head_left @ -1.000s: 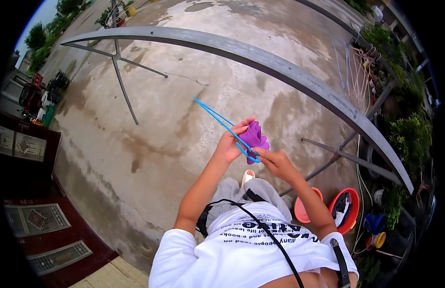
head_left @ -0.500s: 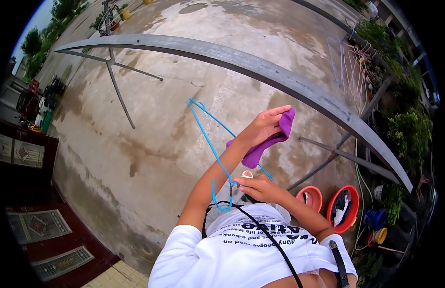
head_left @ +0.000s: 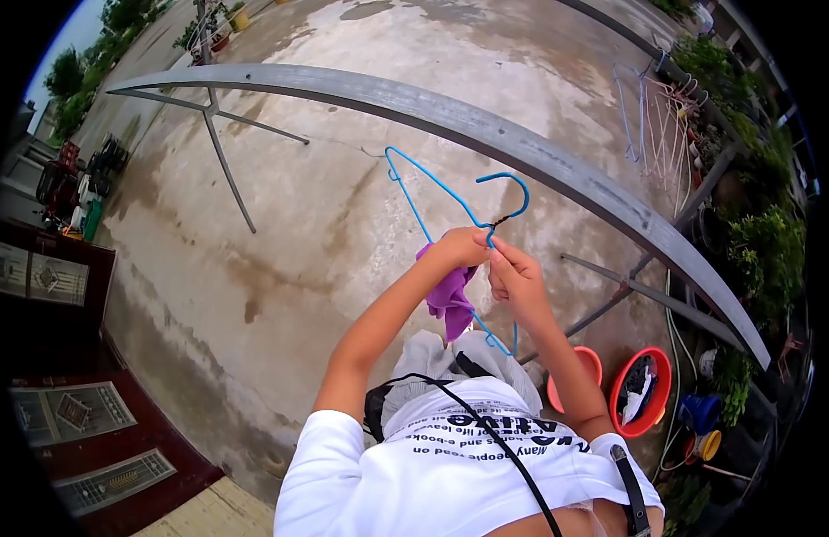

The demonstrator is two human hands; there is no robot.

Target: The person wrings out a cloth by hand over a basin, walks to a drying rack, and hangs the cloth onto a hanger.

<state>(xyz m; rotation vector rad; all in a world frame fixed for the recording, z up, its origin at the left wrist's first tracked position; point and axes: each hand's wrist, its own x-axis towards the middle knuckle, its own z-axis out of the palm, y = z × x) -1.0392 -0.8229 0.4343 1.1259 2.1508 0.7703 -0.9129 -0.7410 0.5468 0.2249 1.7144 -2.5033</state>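
A blue wire hanger (head_left: 440, 183) is held out in front of my body, its open hook at the upper right. Closed around the wire just below the twisted neck, my right hand (head_left: 516, 276) pinches the hanger. My left hand (head_left: 464, 248) meets it there, fingers closed and partly hidden behind the wire. Purple cloth (head_left: 449, 294) hangs below my left hand, against the hanger's lower bar. Whether the left fingers grip the cloth, the wire or both is hard to see.
A long grey metal rail (head_left: 450, 112) on angled legs arches across in front. Red basins, one with clothes (head_left: 639, 391), stand at the lower right. More hangers (head_left: 669, 130) hang at the upper right, near plants. Dark red doors (head_left: 88, 412) are at the left.
The hanger has turned and risen, with its hook now pointing up and away. My hands have come together at its neck. The purple cloth has moved down and left, beside the lower bar.
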